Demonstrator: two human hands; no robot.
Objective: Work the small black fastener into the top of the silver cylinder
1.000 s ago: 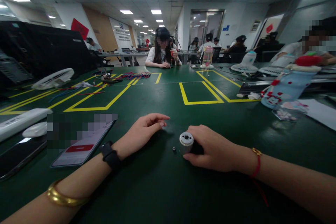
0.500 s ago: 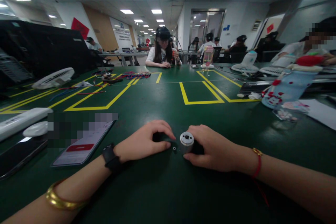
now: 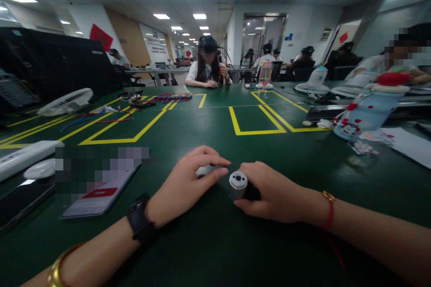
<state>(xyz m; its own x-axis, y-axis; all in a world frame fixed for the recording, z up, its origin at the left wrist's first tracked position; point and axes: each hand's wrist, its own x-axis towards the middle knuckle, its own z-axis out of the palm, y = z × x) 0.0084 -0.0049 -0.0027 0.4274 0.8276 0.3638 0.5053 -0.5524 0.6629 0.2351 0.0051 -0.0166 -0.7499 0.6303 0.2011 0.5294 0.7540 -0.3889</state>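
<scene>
A silver cylindrical motor [image 3: 238, 184] stands upright on the green table, its round end face up with a dark centre and small holes. My right hand [image 3: 269, 190] is closed around its right side. Just left of the motor's top is my left hand [image 3: 193, 179], raised above the table. Its thumb and index fingertips come close together in a pinch. Whatever lies between them is too small to make out. A black watch [image 3: 139, 219] is on my left wrist.
At the left lie a phone with a lit screen [image 3: 104, 193], a dark phone [image 3: 27, 199] and a white power strip [image 3: 27, 157]. Wires [image 3: 171, 97] and a fan [image 3: 67, 102] are farther back. A blue bottle [image 3: 370, 110] stands right; a person [image 3: 208, 67] sits opposite.
My left hand has lifted and moved slightly right, thumb and index finger drawing together. The small ring-like part below its fingertips no longer shows on the table. My right hand stays on the motor.
</scene>
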